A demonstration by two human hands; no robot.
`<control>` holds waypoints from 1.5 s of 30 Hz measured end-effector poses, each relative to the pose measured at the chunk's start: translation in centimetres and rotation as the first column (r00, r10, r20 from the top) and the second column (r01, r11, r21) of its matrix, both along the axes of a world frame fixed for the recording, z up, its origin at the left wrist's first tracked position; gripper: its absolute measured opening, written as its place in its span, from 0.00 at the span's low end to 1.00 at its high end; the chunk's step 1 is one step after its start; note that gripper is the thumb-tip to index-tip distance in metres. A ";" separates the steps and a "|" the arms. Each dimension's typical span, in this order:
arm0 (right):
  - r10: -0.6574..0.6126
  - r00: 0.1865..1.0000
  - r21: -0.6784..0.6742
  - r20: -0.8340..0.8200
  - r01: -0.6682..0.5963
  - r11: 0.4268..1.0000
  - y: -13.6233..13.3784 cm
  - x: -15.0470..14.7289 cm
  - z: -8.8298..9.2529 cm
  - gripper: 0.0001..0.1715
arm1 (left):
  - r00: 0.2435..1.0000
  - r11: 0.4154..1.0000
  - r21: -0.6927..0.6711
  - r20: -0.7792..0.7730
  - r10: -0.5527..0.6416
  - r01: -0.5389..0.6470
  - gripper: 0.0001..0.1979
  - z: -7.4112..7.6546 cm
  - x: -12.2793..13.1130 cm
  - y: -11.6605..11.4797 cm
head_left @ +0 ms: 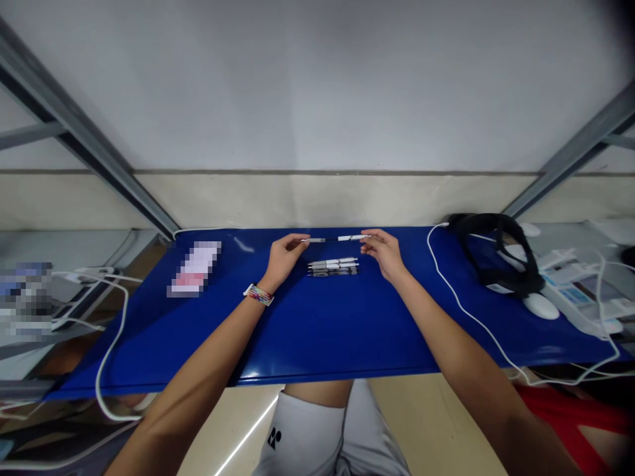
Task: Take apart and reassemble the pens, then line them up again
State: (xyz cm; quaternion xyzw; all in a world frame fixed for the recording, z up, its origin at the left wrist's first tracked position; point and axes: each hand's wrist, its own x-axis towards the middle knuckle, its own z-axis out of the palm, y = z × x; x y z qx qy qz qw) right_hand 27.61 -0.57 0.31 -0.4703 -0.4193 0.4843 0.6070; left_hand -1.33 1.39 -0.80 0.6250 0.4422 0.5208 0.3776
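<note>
Above the far part of the blue tabletop [327, 324], my left hand [284, 261] pinches the grey front part of a pen [316, 240] between thumb and fingers. The fingertips of my right hand [387, 254] are closed on the pen's white barrel [350, 238]. A thin dark length shows between the grey and white parts, in line with both. Just below, between my hands, several pens [333, 267] lie side by side, white and grey ones farther back, darker ones nearer me. A patterned band [258, 295] circles my left wrist.
A blurred-out pinkish rectangle [194, 268] lies left on the tabletop. At right sits a black headset with a strap [496, 254], near a white cable [461, 301]. Grey metal posts [99, 139] flank the table, and a wall [327, 198] stands behind it.
</note>
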 end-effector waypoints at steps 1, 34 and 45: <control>-0.002 1.000 -0.001 -0.007 0.002 1.000 0.0 0.0 0.0 0.20 | 1.000 1.000 0.002 0.001 0.001 -0.001 0.16 0.0 0.0 0.0; -0.034 0.993 -0.064 -0.112 0.027 0.998 0.2 0.5 0.2 0.16 | 0.995 0.998 -0.057 0.101 -0.008 0.014 0.19 -0.1 -0.2 0.2; -0.114 0.993 0.002 0.010 0.114 0.993 0.4 0.5 -0.1 0.15 | 0.994 0.998 -0.057 0.110 0.012 -0.006 0.18 0.4 0.0 0.0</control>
